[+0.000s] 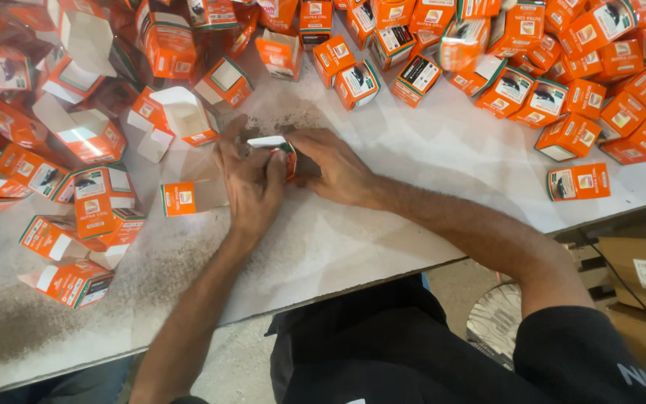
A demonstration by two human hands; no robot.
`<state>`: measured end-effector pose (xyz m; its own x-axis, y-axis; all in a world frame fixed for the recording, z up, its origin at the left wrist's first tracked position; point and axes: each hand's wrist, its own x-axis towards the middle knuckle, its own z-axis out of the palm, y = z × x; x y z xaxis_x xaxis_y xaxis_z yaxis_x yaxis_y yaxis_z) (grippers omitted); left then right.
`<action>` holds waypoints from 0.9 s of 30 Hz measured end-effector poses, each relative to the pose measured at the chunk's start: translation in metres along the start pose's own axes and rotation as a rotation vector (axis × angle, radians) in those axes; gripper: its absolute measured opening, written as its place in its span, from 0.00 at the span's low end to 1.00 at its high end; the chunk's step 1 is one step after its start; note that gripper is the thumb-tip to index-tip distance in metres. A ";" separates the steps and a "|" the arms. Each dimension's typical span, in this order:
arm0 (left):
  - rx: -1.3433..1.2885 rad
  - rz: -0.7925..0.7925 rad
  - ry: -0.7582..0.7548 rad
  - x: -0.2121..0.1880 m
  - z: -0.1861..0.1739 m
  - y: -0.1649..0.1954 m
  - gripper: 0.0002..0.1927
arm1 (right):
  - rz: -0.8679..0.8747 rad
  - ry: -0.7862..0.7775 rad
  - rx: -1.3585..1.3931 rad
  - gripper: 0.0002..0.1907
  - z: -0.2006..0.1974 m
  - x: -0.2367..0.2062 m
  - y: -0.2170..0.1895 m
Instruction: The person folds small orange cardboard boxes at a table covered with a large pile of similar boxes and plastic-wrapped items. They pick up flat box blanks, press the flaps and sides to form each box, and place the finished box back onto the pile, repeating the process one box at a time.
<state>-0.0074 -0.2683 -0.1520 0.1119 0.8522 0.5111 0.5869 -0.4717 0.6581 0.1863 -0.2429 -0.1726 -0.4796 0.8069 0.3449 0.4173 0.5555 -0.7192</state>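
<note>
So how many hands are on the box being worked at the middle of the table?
2: left hand on the small orange box's left side, right hand on its right. Box mostly hidden between them.

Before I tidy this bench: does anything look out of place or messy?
Yes. Dark powdery smudges soil the white table, above both hands and along its near-left edge. Orange cartons lie tumbled every way; several on the left gape open.

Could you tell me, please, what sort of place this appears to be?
Probably a small packing workshop: dozens of identical orange cartons lie heaped on a worn white worktable, and both hands fold one small carton.
</note>
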 end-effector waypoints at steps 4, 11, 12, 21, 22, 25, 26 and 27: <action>-0.154 -0.214 0.118 -0.002 0.002 0.001 0.22 | -0.028 -0.014 -0.007 0.37 0.001 -0.001 -0.003; -0.473 -0.513 -0.078 0.011 0.007 -0.026 0.10 | 0.038 0.016 0.071 0.33 0.003 -0.002 -0.010; -0.512 -0.500 -0.093 0.011 0.007 -0.028 0.10 | 0.029 0.004 0.017 0.31 0.003 -0.001 -0.010; -1.012 -0.781 -0.286 0.016 -0.027 -0.037 0.09 | -0.164 0.037 -0.172 0.27 0.004 0.001 -0.004; -0.893 -0.742 -0.293 0.018 -0.025 -0.038 0.06 | -0.166 0.049 -0.168 0.27 0.004 0.002 -0.005; -0.740 -0.589 -0.286 0.021 -0.015 -0.035 0.06 | -0.166 0.066 -0.143 0.26 0.002 0.003 -0.008; -0.725 -0.533 -0.282 0.021 -0.013 -0.032 0.08 | -0.160 0.060 -0.128 0.26 0.001 0.004 -0.008; -0.540 -0.306 -0.213 0.018 -0.012 -0.029 0.10 | -0.156 0.057 -0.116 0.26 0.000 0.005 -0.009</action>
<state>-0.0321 -0.2421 -0.1550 0.1928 0.9659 0.1727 0.1384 -0.2011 0.9697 0.1807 -0.2439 -0.1646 -0.5021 0.7177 0.4825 0.4292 0.6912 -0.5814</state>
